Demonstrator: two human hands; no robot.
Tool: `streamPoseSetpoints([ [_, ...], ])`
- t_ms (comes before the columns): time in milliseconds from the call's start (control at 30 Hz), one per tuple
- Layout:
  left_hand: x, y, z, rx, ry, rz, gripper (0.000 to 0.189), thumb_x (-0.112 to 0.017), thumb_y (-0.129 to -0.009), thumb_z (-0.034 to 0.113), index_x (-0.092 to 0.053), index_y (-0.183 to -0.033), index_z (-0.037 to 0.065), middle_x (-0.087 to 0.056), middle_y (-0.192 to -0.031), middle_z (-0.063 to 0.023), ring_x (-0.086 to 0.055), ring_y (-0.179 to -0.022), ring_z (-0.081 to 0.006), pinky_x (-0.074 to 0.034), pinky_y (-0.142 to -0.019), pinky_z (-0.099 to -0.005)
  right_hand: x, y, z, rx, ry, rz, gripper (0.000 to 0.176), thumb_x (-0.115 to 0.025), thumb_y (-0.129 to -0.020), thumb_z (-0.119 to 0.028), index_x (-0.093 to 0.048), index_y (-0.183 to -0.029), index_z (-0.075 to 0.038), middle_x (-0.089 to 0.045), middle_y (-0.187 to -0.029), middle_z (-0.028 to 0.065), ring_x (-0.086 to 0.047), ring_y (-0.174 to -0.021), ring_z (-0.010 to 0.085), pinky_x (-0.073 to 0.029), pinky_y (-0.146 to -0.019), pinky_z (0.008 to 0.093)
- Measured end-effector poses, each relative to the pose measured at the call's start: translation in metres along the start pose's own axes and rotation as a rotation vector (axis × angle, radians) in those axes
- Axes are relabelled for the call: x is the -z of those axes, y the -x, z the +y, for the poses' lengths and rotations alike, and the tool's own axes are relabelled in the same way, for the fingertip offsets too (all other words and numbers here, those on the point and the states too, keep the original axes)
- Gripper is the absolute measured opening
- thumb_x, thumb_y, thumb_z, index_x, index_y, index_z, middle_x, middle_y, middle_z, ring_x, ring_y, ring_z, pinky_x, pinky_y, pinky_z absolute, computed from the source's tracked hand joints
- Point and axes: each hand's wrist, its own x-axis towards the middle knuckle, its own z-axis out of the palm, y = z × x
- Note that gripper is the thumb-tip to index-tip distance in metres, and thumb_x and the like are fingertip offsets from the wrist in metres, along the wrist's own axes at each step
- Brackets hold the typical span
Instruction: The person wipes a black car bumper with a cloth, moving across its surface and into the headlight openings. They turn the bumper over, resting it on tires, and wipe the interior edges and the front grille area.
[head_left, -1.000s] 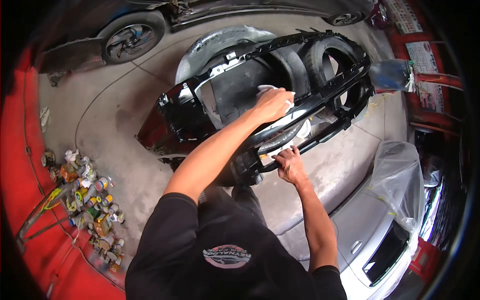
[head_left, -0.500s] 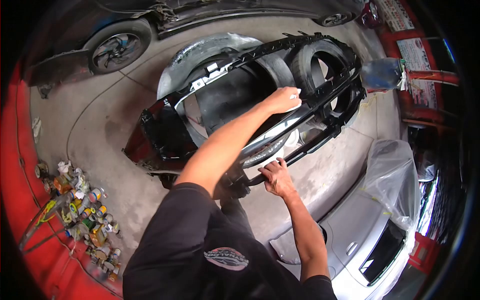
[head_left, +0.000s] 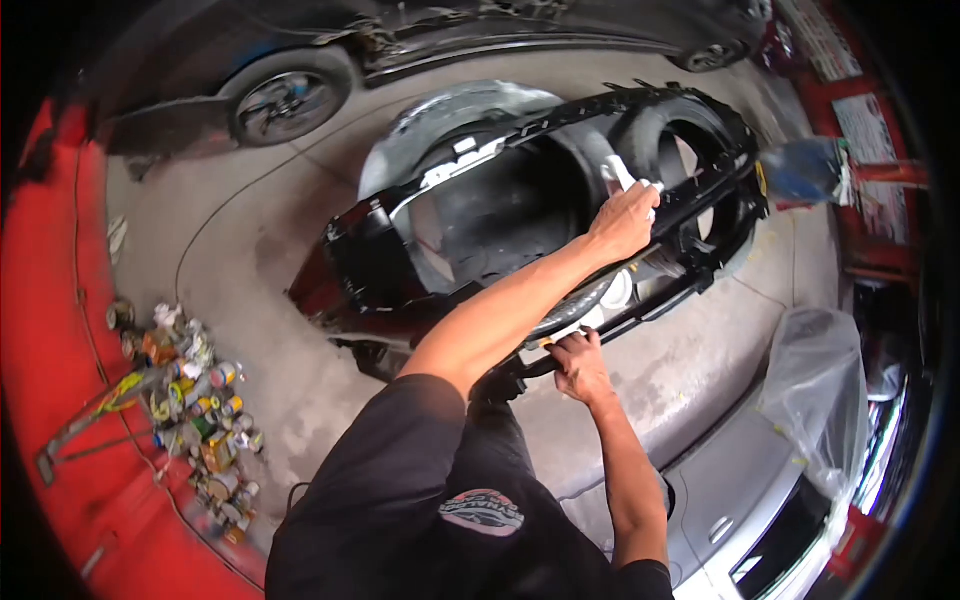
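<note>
A black car bumper [head_left: 370, 265] lies across several stacked tires, its far edge up and its dark red end to the left. My left hand [head_left: 625, 220] reaches over the middle of it, fingers closed around a white cloth [head_left: 617, 172] that sticks out past the knuckles. Whether the cloth is fabric or paper, I cannot make out. My right hand [head_left: 580, 365] grips the near lower bar of the bumper, fingers curled over it. A tire [head_left: 650, 130] shows through the opening at the right, and another [head_left: 570, 310] lies beneath my left forearm.
A dark car with a wheel [head_left: 290, 105] stands along the far side. At the lower right is a silver car [head_left: 700, 490] partly under plastic sheeting [head_left: 820, 380]. Several cans and bottles [head_left: 210, 420] crowd the floor by the red wall [head_left: 50, 330] at left.
My left hand has moved along the bumper with the white cloth, more of which now shows. My right hand stays on the near bar. The whole view has shifted, so things appear further right.
</note>
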Motion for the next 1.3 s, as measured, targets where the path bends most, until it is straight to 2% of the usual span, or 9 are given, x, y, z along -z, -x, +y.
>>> streamPoseSetpoints([
  [567,0.237,0.142,0.034,0.087,-0.51,-0.543,0.019,-0.068,-0.089,0.009,-0.066,-0.108,0.004,-0.067,-0.108,-0.0171,-0.065,-0.104,-0.0396,-0.052,-0.088,-0.0479,0.003,0.003,-0.003,0.011,0.022,0.067,0.045,-0.072,-0.063,-0.009,-0.074,-0.108,-0.012,-0.069,-0.098,0.0044,-0.064,-0.109,0.0269,-0.04,-0.113,0.0481],
  [667,0.291,0.142,0.048,0.138,-0.595,-0.059,0.019,-0.067,-0.091,0.01,-0.069,-0.109,0.006,-0.071,-0.108,-0.0189,-0.069,-0.099,-0.0403,-0.055,-0.087,-0.0462,0.004,0.006,-0.001,-0.016,0.023,0.049,0.051,-0.073,-0.064,-0.01,-0.075,-0.115,-0.012,-0.069,-0.107,0.0082,-0.063,-0.113,0.0296,-0.039,-0.115,0.0496],
  [767,0.321,0.152,0.077,0.406,-0.095,0.249,0.015,-0.06,-0.1,0.004,-0.062,-0.115,-0.001,-0.068,-0.099,-0.0066,-0.066,-0.091,-0.0133,-0.053,-0.08,-0.0292,0.019,0.012,-0.02,-0.001,-0.163,0.184,0.064,-0.071,-0.069,-0.009,-0.068,-0.133,-0.01,-0.062,-0.13,0.0166,-0.056,-0.128,0.038,-0.037,-0.119,0.0513],
  [933,0.24,0.194,0.129,0.316,0.132,0.04,0.041,-0.057,-0.087,-0.005,-0.056,-0.128,0.002,-0.057,-0.121,-0.0088,-0.055,-0.113,-0.0149,-0.045,-0.102,-0.0304,0.09,0.009,-0.116,-0.051,-0.817,0.541,0.082,-0.078,-0.084,-0.022,-0.044,-0.158,-0.007,-0.044,-0.159,0.0238,-0.038,-0.152,0.0413,-0.031,-0.125,0.0476],
  [1000,0.19,0.214,0.149,0.54,0.482,-0.096,0.054,-0.062,-0.101,0.018,-0.043,-0.148,0.001,-0.051,-0.142,-0.0132,-0.05,-0.131,-0.0231,-0.042,-0.111,-0.0367,0.085,0.006,-0.141,-0.023,-0.91,0.592,0.082,-0.079,-0.088,-0.03,-0.043,-0.159,-0.012,-0.035,-0.164,0.0261,-0.032,-0.155,0.0415,-0.031,-0.124,0.0455],
  [1067,0.155,0.223,0.157,0.323,0.508,-0.221,0.079,-0.058,-0.108,0.037,-0.02,-0.165,-0.002,-0.037,-0.161,-0.0175,-0.028,-0.153,-0.0292,-0.025,-0.125,-0.0442,0.081,0.009,-0.141,-0.069,-0.896,0.691,0.069,-0.077,-0.088,-0.022,-0.053,-0.151,-0.007,-0.046,-0.156,0.0254,-0.046,-0.146,0.0388,-0.039,-0.119,0.0426],
  [1167,0.139,0.222,0.167,0.434,0.635,-0.245,0.081,-0.061,-0.108,0.032,-0.014,-0.167,0.003,-0.038,-0.16,-0.018,-0.043,-0.145,-0.0291,-0.041,-0.116,-0.0433,0.086,0.02,-0.101,-0.22,-1.179,0.734,0.04,-0.065,-0.085,-0.004,-0.068,-0.125,0.001,-0.066,-0.129,0.0207,-0.066,-0.118,0.033,-0.051,-0.101,0.0378],
  [1233,0.139,0.216,0.178,0.661,0.501,-0.345,0.08,-0.065,-0.106,0.027,-0.018,-0.167,0.007,-0.044,-0.155,-0.0197,-0.066,-0.119,-0.0242,-0.06,-0.086,-0.0308,0.079,0.036,-0.065,-0.269,-1.104,0.771,0.046,-0.06,-0.084,-0.001,-0.066,-0.13,-0.001,-0.065,-0.126,0.0131,-0.063,-0.118,0.026,-0.048,-0.103,0.0335],
  [1300,0.137,0.221,0.166,0.675,0.406,-0.311,0.074,-0.064,-0.106,0.021,-0.023,-0.165,0.006,-0.048,-0.152,-0.0196,-0.07,-0.112,-0.0241,-0.062,-0.082,-0.0317,0.091,0.05,-0.028,-0.364,-1.121,0.873,0.052,-0.058,-0.084,-0.003,-0.062,-0.136,-0.003,-0.066,-0.126,0.0138,-0.064,-0.117,0.0251,-0.049,-0.102,0.0344],
])
